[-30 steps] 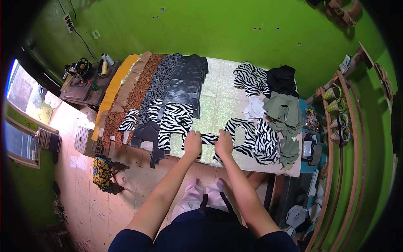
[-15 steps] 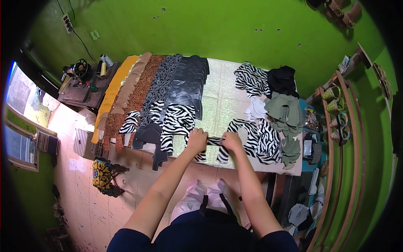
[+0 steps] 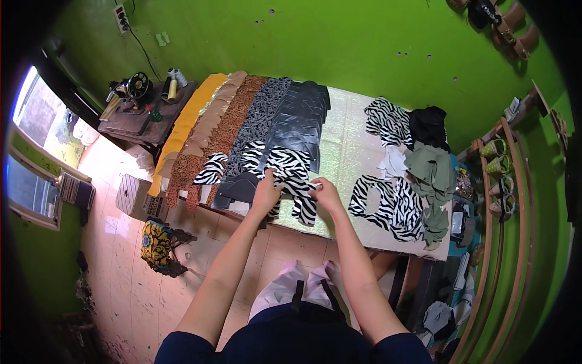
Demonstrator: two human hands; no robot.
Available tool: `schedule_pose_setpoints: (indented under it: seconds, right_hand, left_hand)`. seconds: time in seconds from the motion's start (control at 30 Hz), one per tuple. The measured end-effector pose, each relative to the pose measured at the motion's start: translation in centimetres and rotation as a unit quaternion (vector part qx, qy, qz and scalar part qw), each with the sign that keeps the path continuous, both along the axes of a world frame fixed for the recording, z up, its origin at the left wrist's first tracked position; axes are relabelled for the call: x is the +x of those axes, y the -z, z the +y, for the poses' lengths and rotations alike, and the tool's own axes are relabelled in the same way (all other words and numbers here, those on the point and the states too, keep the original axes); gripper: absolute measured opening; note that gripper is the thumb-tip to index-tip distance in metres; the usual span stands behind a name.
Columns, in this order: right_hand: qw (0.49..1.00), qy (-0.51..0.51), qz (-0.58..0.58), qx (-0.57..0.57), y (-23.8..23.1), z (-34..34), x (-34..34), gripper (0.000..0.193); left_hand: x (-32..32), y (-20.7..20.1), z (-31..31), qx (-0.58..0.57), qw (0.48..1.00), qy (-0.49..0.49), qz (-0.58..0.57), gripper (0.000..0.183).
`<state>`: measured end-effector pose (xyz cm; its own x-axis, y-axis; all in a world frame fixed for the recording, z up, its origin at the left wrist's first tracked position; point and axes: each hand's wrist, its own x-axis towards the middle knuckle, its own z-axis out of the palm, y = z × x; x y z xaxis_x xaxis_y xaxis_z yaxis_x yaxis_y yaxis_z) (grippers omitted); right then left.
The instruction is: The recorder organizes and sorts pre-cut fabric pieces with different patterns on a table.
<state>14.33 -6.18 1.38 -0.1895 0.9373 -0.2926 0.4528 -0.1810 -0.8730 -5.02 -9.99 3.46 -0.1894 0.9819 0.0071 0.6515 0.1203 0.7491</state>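
Observation:
Between my two hands a zebra-print fabric piece (image 3: 295, 185) is stretched over the table's near part. My left hand (image 3: 267, 193) is closed on its left end, and my right hand (image 3: 326, 195) pinches the right end with fingers pressed together. Right under it lies another zebra-print cutout (image 3: 290, 159), partly covered by the held piece and my left hand. Smaller zebra-print pieces (image 3: 211, 168) rest farther left. To the right of my right hand lies a zebra-print sheet with a cut-out opening (image 3: 359, 195), beside crumpled zebra-print scraps (image 3: 407, 206).
Overlapping rows of yellow, tan, leopard-print, grey and black cut pieces (image 3: 297, 118) cover the table's left. Green cloth (image 3: 430, 170) and black cloth (image 3: 428, 126) lie right. A sewing machine (image 3: 139, 86) stands far left, a patterned stool (image 3: 156, 247) near left, a sandal rack (image 3: 515, 230) right.
Both hands have moved left across the table with the zebra-print piece, now over the zebra-print cutout. The view has shifted, so the table appears farther right.

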Motion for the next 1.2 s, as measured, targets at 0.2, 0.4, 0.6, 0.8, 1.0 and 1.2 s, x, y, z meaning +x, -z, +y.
schedule_pose_setpoints:
  seconds: [0.2,0.4,0.6,0.8,1.0,1.2]
  right_hand:
    - [0.993,0.025,-0.102,0.051,0.5,-1.3,-4.0,0.033]
    - [0.963,0.028,-0.239,0.12,1.7,-2.5,-4.7,0.036]
    - [0.948,-0.013,-0.244,0.202,1.4,-3.1,-3.4,0.043]
    - [0.922,0.109,-0.259,0.266,0.1,-3.0,2.0,0.044]
    - [0.831,0.259,-0.457,0.182,1.4,-1.4,13.1,0.05]
    - [0.89,0.238,-0.383,0.066,1.2,0.2,17.8,0.05]
  left_hand:
    - [-2.7,1.4,-1.2,-0.03,0.997,0.011,0.064,0.035]
    - [-2.3,2.5,-1.6,-0.021,0.992,0.006,0.122,0.032]
    - [0.1,1.6,-1.3,0.091,0.96,-0.014,0.263,0.038]
    - [7.3,0.3,-0.2,0.176,0.977,0.046,0.113,0.027]
    - [17.1,2.5,0.9,-0.055,0.985,0.137,0.087,0.036]
    - [22.7,2.5,2.9,-0.098,0.988,0.097,0.074,0.043]
